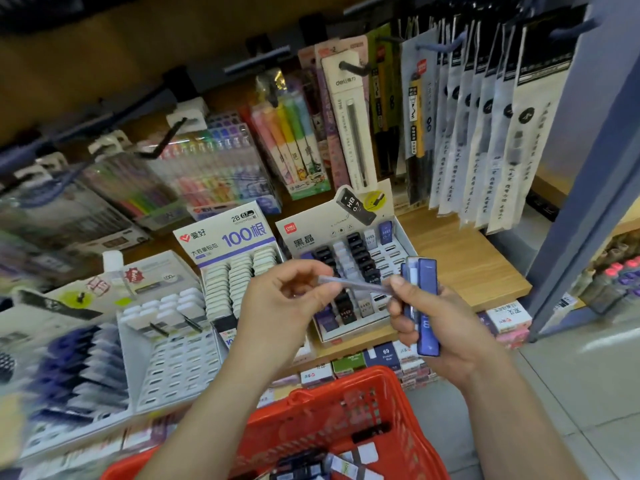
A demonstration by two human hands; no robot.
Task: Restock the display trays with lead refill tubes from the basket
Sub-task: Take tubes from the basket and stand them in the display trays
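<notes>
My right hand (pixel 440 323) grips a small stack of blue lead refill tubes (pixel 424 306), upright, just in front of the display tray (pixel 401 237) with black and purple tubes in slots. My left hand (pixel 280 306) pinches one end of a thin translucent tube (pixel 353 285) lying almost level between both hands; its other end reaches my right thumb. Below my arms sits the red basket (pixel 346 403) with more tubes (pixel 343 465) in its bottom. A second tray (pixel 239 268) of white tubes stands to the left.
A white slotted tray (pixel 173 351), partly filled, and a tray of blue items (pixel 79 368) stand further left on the wooden shelf (pixel 478 268). Pen and highlighter packs hang on hooks behind. Small boxes line the shelf below. A blue shelf post (pixel 588 202) rises at the right.
</notes>
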